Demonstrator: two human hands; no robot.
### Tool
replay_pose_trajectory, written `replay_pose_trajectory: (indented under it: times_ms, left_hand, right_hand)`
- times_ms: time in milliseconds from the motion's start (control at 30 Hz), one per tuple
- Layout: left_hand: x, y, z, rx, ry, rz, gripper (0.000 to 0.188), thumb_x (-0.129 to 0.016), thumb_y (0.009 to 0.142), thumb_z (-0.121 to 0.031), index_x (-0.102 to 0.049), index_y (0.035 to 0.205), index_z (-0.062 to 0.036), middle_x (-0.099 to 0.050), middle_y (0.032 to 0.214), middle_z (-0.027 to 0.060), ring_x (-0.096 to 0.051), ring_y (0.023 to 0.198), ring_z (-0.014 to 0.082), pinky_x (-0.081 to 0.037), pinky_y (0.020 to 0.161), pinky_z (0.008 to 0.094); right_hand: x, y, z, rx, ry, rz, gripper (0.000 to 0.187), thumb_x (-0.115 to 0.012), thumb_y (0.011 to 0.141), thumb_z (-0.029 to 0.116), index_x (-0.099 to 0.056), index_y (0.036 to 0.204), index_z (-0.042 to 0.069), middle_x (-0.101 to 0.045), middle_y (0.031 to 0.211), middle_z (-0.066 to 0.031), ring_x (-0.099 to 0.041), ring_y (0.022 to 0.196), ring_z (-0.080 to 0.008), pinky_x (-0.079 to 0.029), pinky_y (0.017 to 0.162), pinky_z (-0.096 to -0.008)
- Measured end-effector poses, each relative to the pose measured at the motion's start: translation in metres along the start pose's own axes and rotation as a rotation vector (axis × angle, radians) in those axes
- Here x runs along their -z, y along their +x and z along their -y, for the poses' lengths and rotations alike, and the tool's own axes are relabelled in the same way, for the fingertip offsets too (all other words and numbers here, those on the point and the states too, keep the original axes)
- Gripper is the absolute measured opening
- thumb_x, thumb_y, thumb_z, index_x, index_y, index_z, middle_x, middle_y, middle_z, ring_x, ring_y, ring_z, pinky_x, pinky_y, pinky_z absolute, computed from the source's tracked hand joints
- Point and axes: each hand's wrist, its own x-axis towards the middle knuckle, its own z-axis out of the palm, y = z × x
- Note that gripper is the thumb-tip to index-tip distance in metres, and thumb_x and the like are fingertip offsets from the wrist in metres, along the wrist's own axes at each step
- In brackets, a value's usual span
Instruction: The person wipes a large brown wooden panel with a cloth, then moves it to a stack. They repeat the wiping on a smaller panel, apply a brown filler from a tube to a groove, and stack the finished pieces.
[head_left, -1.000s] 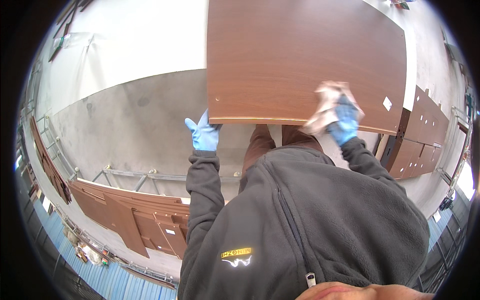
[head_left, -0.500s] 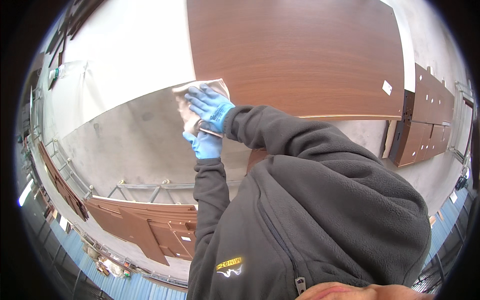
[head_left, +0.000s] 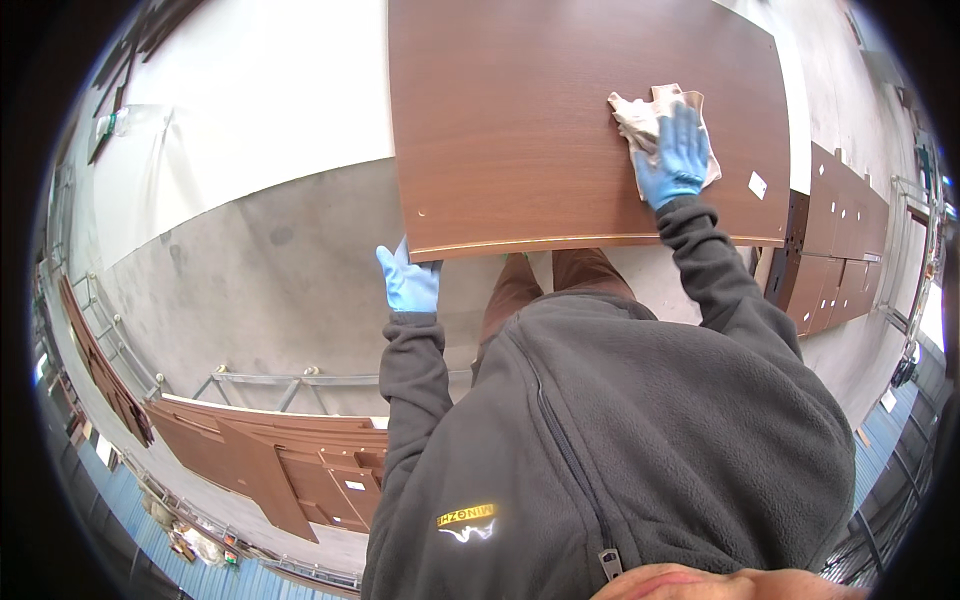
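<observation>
The right hand (head_left: 673,160) lies flat, its fingers stretched out close together and its thumb apart, over a pale cloth (head_left: 637,120) pressed on the face of a brown panel (head_left: 520,120). The left hand (head_left: 410,283) is at the panel's near left corner; its thumb stands apart, outside the edge, but the other fingers go partly behind the corner, so whether they grip it cannot be told.

The panel lies in front of the person, its near edge above the legs (head_left: 585,272). The wiping looks to be under way, with the cloth on the right part of the face, near a white label (head_left: 758,185). No streak or sheen parts wiped from unwiped ground, so how much is left is unclear. The label is on the panel, and a small pale mark (head_left: 421,213) shows near the left corner.

The panel's far end is cut off by the upper edge, its underside is hidden, and the cloth covers what lies beneath it. Farther out, the brown boards (head_left: 850,215) at right and the stack (head_left: 230,445) at lower left bend toward the dark rim, where details blur.
</observation>
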Motion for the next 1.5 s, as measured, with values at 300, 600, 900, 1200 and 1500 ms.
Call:
replay_pose_trajectory:
  times_ms: [300,600,900,1200,1500]
  left_hand:
    - [0.002,0.0,0.007,-0.069,0.076,-0.048,0.085,-0.042,0.102,-0.07,-0.043,0.152,-0.0013,-0.052,0.15,0.0111,-0.047,0.139,0.0276,-0.034,0.118,0.0468]
    - [-0.001,0.003,0.01,-0.088,0.126,-0.047,0.086,-0.042,0.1,-0.073,-0.046,0.15,-0.0036,-0.054,0.147,0.0112,-0.05,0.133,0.0276,-0.035,0.115,0.0479]
    - [-0.007,0.004,0.01,-0.1,0.126,-0.07,0.08,-0.041,0.102,-0.07,-0.052,0.145,-0.0041,-0.06,0.14,0.0093,-0.053,0.128,0.0243,-0.039,0.112,0.0454]
    - [-0.012,0.002,0.015,-0.117,0.16,-0.113,0.074,-0.041,0.103,-0.068,-0.054,0.144,-0.0076,-0.058,0.141,0.0081,-0.052,0.128,0.0245,-0.038,0.112,0.0452]
    - [-0.011,0.002,0.017,-0.146,0.144,-0.117,0.076,-0.042,0.102,-0.069,-0.054,0.143,-0.0067,-0.06,0.139,0.0081,-0.054,0.128,0.0247,-0.038,0.112,0.0461]
  right_hand:
    - [0.024,0.033,0.139,-0.134,0.262,0.913,0.031,-0.062,0.09,0.033,-0.078,0.106,0.011,-0.075,0.107,-0.016,-0.072,0.101,-0.036,-0.056,0.087,-0.0475]
    - [0.013,0.046,0.142,-0.294,0.296,1.098,0.033,-0.068,0.087,0.038,-0.078,0.1,0.009,-0.077,0.102,-0.0142,-0.072,0.103,-0.0332,-0.054,0.092,-0.0424]
    - [0.01,0.043,0.141,-0.199,0.383,1.096,0.036,-0.065,0.089,0.036,-0.076,0.111,0.01,-0.075,0.111,-0.016,-0.07,0.107,-0.0365,-0.055,0.093,-0.0467]
    - [0.012,0.043,0.146,-0.107,0.404,1.067,0.035,-0.065,0.09,0.039,-0.077,0.109,0.011,-0.076,0.11,-0.0138,-0.071,0.105,-0.0347,-0.055,0.092,-0.0465]
    - [0.013,0.037,0.147,-0.185,0.373,1.013,0.038,-0.067,0.09,0.045,-0.077,0.102,0.011,-0.076,0.105,-0.0138,-0.071,0.101,-0.0337,-0.055,0.089,-0.0454]
